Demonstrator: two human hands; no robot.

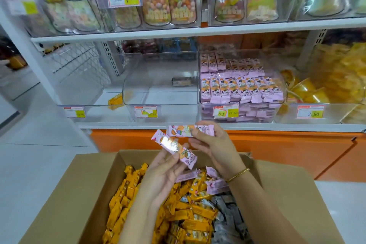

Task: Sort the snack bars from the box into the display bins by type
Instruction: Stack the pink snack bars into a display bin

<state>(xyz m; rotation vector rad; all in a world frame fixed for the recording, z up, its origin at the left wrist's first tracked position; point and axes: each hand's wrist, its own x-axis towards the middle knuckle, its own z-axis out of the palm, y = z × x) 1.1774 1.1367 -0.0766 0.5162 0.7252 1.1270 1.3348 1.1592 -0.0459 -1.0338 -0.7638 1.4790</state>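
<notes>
My left hand (164, 172) holds a pink snack bar (174, 147) tilted above the cardboard box (79, 184). Level with the shelf's lower edge, my right hand (210, 144) pinches a second pink bar (184, 130). Inside the box lie several orange bars (190, 216), grey bars (227, 218) and a few pink ones (213, 184). On the shelf, the clear bin (243, 85) in the middle is filled with rows of pink bars. The clear bin (160, 85) to its left contains one dark bar (182, 81).
A bin of yellow-orange packs (326, 85) stands at the right of the shelf. Price tags (225, 112) hang on the bin fronts. Bagged candies fill the upper shelf (158, 0). An orange cabinet (277, 150) runs below the shelf. White floor lies to the left.
</notes>
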